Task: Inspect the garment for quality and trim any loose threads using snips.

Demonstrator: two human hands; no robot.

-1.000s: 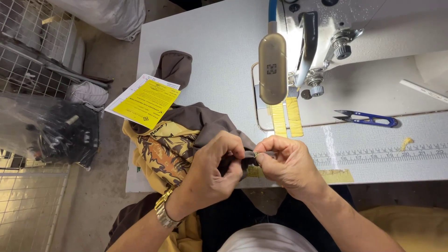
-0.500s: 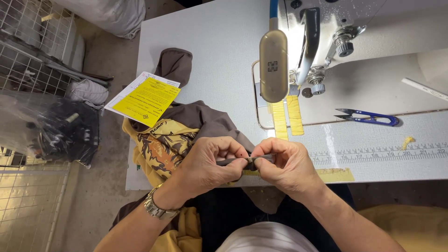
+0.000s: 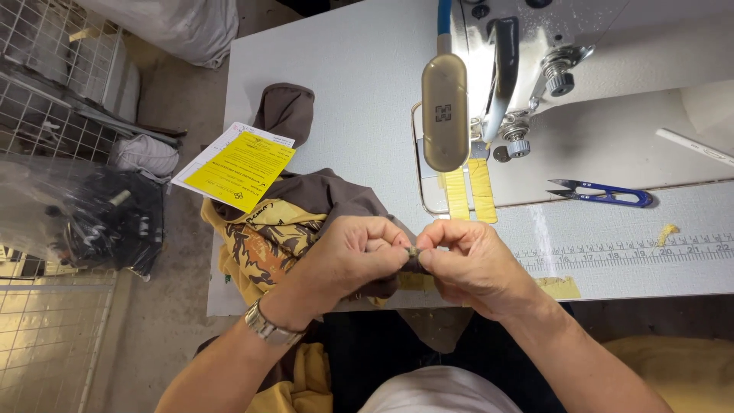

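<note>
Yellow sheet [image 3: 238,167] at table's 9 o'clock, partly on brown garment [image 3: 336,200]. Left hand [image 3: 348,256] and right hand [image 3: 474,264] together at 6 o'clock table edge, fingertips pinching small fabric piece [image 3: 414,252] between them. Blue snips [image 3: 604,194] at 3 o'clock, beside sewing machine [image 3: 535,69].

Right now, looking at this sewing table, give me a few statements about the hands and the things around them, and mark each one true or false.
1. Both hands, the left hand and right hand, pinch a small dark piece between the fingertips. True.
2. The blue thread snips are in the right hand. False: they lie on the table.
3. A yellow sheet lies left of the brown fabric. True.
4. The left wrist is bare. False: it wears a metal watch.
</note>
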